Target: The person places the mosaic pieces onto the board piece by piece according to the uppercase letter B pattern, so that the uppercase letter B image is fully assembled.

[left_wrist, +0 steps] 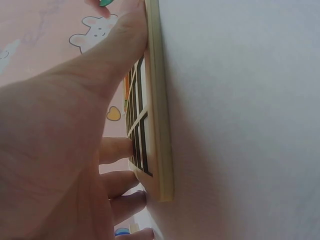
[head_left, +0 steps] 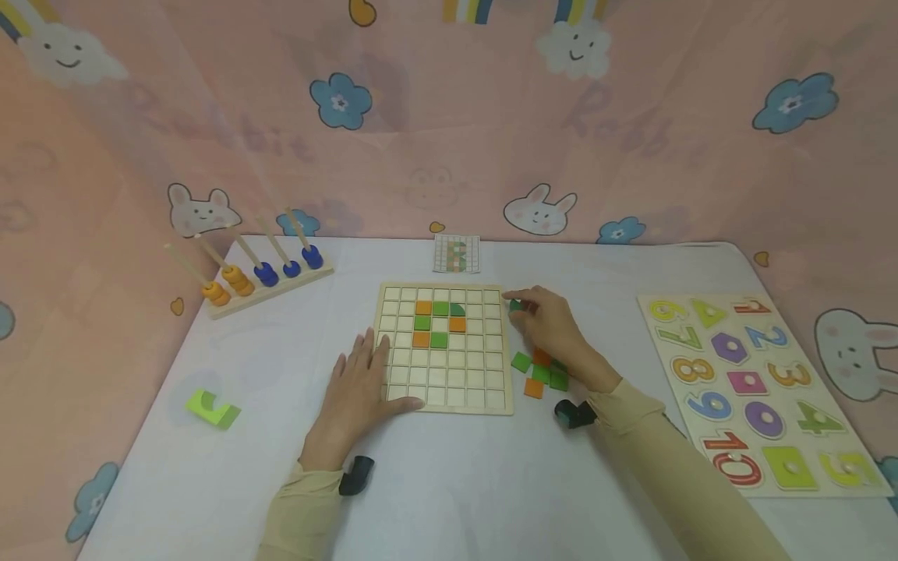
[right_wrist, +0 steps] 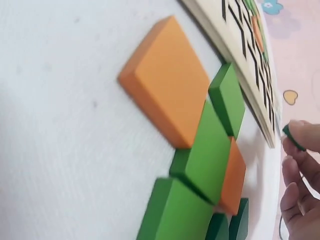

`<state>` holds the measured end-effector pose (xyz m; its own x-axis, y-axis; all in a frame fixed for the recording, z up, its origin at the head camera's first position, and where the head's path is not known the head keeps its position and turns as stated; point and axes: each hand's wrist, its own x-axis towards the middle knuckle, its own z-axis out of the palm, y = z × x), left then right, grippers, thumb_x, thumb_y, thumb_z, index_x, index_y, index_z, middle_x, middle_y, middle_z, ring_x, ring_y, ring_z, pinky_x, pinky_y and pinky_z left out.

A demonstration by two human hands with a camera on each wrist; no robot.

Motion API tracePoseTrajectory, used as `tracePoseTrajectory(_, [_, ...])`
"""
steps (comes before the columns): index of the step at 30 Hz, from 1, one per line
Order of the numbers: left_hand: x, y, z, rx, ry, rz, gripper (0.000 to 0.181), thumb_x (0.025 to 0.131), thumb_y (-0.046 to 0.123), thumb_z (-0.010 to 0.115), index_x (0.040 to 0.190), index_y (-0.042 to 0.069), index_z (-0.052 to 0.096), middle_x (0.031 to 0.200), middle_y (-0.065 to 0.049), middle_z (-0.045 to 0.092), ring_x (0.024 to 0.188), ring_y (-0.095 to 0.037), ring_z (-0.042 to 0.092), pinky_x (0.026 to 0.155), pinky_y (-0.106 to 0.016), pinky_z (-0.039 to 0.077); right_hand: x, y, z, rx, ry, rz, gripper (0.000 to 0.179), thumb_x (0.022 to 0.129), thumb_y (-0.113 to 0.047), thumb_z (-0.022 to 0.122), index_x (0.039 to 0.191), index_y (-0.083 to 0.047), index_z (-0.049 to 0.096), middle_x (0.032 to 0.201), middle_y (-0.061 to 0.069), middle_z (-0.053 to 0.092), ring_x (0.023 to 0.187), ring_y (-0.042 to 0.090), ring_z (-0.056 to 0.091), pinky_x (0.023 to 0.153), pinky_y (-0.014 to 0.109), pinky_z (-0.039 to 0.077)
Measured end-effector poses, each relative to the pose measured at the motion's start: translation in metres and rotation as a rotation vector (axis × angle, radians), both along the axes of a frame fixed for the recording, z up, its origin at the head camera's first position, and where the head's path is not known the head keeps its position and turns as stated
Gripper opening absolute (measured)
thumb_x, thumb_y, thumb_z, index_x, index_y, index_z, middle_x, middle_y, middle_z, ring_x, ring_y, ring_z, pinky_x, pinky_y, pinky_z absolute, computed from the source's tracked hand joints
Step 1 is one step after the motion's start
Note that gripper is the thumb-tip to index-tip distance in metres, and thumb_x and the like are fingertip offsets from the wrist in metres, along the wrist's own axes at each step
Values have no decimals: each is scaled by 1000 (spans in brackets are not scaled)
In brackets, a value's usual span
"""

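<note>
A wooden grid board [head_left: 477, 379] lies mid-table, with orange and green square tiles and one dark green rounded piece [head_left: 457, 310] in its upper cells. My left hand [head_left: 353, 397] rests on its lower left corner, fingers spread over the left edge and thumb along the near edge. Beyond the board's right side, my right hand [head_left: 550, 321] pinches a small dark green piece [right_wrist: 292, 138] between thumb and fingertips; its full shape is partly hidden. Below that hand lies a loose group of green tiles [head_left: 521, 361] and orange tiles [head_left: 534, 388], some dark green ones among them.
Behind the board is a small pattern card [head_left: 457, 254]. A peg abacus [head_left: 273, 294] with orange and blue rings stands back left, and a lime-green arch block [head_left: 213, 410] lies at left. On the right is a number and shape puzzle board [head_left: 758, 397]. A patterned cloth hangs behind.
</note>
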<state>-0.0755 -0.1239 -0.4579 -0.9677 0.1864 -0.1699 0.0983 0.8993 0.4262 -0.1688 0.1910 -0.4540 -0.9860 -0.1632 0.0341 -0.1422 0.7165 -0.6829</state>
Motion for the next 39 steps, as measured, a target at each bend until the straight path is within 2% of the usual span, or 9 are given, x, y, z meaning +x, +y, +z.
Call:
tracePoseTrajectory(5, [0, 0, 0, -1, -1, -1, 116, 83, 56, 86, 167, 1, 27, 175, -26, 18, 165, -43, 13, 132, -66, 18, 2, -4, 3, -80, 20, -33, 19, 97, -10, 77, 115, -4, 79, 106, 16, 77, 94, 29, 64, 86, 39, 52])
tracePoseTrajectory(8, [0, 0, 0, -2, 2, -2, 117, 83, 56, 86, 166, 0, 28, 175, -27, 18, 165, -44, 14, 132, -66, 18, 4, -8, 4, -155, 18, -37, 15, 95, -10, 79, 108, -3, 80, 106, 16, 79, 92, 27, 66, 83, 32, 53])
tracePoseTrajectory(12, [0, 0, 0, -4, 2, 1, 117, 82, 56, 87, 166, 0, 28, 175, -27, 18, 164, -44, 14, 131, -66, 19, 7, -14, 4, -244, -36, -39, 13, 96, -8, 78, 108, -1, 78, 107, 17, 77, 91, 26, 69, 80, 23, 55])
tracePoseTrajectory(16, [1, 0, 0, -5, 0, 2, 117, 82, 56, 87, 166, -1, 28, 175, -27, 18, 164, -44, 15, 131, -66, 19, 10, -20, 4, -221, -60, 10, 22, 100, -5, 72, 121, -3, 76, 112, 16, 72, 97, 26, 66, 84, 27, 55])
tracePoseTrajectory(19, [0, 0, 0, -4, 2, 3, 117, 82, 56, 87, 166, -1, 29, 175, -27, 18, 164, -44, 15, 131, -66, 19, 10, -24, 3, -198, -48, 64, 27, 101, -5, 70, 126, -7, 77, 112, 14, 70, 97, 26, 58, 86, 33, 49])
tracePoseTrajectory(24, [0, 0, 0, -9, 4, 2, 117, 82, 57, 87, 166, 0, 28, 175, -27, 18, 164, -44, 15, 131, -66, 19, 12, -31, 0, -239, -74, 89, 18, 98, -9, 75, 114, -7, 79, 103, 10, 76, 80, 21, 52, 70, 29, 44])
tracePoseTrajectory(27, [0, 0, 0, -13, 5, 0, 117, 82, 58, 86, 166, 0, 28, 175, -27, 18, 164, -44, 15, 131, -66, 19, 14, -38, -2, -255, -103, 98, 14, 96, -11, 78, 109, -6, 77, 96, 10, 78, 71, 17, 57, 63, 25, 46])
tracePoseTrajectory(34, [-1, 0, -1, -19, -4, -1, 117, 83, 58, 85, 167, 0, 27, 175, -26, 17, 165, -44, 14, 132, -65, 19, 18, -54, -6, -236, -160, 88, 14, 95, -15, 80, 106, -6, 78, 94, 8, 80, 86, 17, 70, 83, 29, 52])
tracePoseTrajectory(39, [-1, 0, -1, -17, -4, -2, 117, 83, 59, 85, 167, 1, 27, 175, -26, 17, 165, -43, 14, 132, -65, 18, 20, -63, -7, -202, -137, 76, 10, 93, -14, 82, 99, -6, 81, 102, 9, 75, 98, 23, 61, 87, 32, 45])
